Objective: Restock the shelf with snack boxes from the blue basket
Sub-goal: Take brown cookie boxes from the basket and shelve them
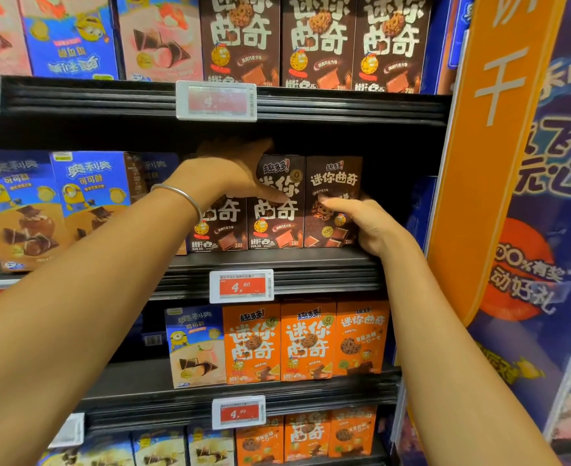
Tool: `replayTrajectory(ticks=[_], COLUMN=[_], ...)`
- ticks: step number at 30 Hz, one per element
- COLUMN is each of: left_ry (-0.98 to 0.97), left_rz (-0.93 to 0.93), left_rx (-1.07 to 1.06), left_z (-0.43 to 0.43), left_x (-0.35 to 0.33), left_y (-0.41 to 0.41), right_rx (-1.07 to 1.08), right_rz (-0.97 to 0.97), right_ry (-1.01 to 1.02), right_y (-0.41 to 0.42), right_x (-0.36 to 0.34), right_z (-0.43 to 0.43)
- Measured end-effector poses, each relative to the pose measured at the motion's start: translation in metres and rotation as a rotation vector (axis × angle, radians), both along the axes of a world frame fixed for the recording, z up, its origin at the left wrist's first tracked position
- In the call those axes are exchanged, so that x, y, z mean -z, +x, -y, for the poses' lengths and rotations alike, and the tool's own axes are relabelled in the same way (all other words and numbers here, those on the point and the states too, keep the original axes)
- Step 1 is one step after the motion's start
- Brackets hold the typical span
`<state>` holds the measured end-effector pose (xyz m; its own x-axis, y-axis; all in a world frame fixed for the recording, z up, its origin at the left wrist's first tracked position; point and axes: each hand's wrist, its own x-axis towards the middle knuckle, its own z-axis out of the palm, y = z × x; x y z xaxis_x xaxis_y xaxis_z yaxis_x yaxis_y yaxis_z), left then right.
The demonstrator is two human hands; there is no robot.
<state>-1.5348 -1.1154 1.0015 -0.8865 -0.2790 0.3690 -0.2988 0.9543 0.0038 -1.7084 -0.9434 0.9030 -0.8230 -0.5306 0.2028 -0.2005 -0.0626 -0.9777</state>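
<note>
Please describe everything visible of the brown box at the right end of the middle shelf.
The rightmost brown box looks like printed cardboard: dark brown, pale Chinese lettering above, cookie and chocolate pictures below. It stands upright on the middle shelf, its left side against the next brown box. The right hand holds it from the right, thumb lying across its front.

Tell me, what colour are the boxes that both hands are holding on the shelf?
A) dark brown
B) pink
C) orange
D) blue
A: the left hand and the right hand both grip dark brown boxes on the middle shelf.
</note>
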Motion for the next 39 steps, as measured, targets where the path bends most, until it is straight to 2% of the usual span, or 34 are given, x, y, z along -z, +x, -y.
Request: replayTrajectory(ticks=[9,20,27,33,37,39], left_ry=[-0.02,0.054,0.202,0.173,0.212,0.132], left_rz=[-0.032,-0.045,-0.022,-0.038,-0.037,-0.113], left_rx=[-0.018,-0.044,-0.069,-0.073,-0.123,-0.081], left_z=[0.005,0.002,0.0,-0.009,-0.017,-0.018], left_x=[0.003,0.004,0.005,-0.001,-0.004,0.001], left_y=[-0.009,-0.01,-0.006,0.004,0.016,0.019], right_rx=[-0.01,-0.005,-0.023,-0.009,0.078,0.166], right_rz=[-0.019,0.001,-0.013,-0.01,-0.005,-0.016], right_ry=[-0.035,-0.059,-0.044,-0.049,-0.098,-0.11], right_y=[-0.005,-0.002,0.002,0.01,0.016,0.024], right_x=[0.003,0.0,0.0,-0.002,-0.006,-0.01], right_z=[0.0,-0.005,-0.003,-0.004,-0.007,-0.009])
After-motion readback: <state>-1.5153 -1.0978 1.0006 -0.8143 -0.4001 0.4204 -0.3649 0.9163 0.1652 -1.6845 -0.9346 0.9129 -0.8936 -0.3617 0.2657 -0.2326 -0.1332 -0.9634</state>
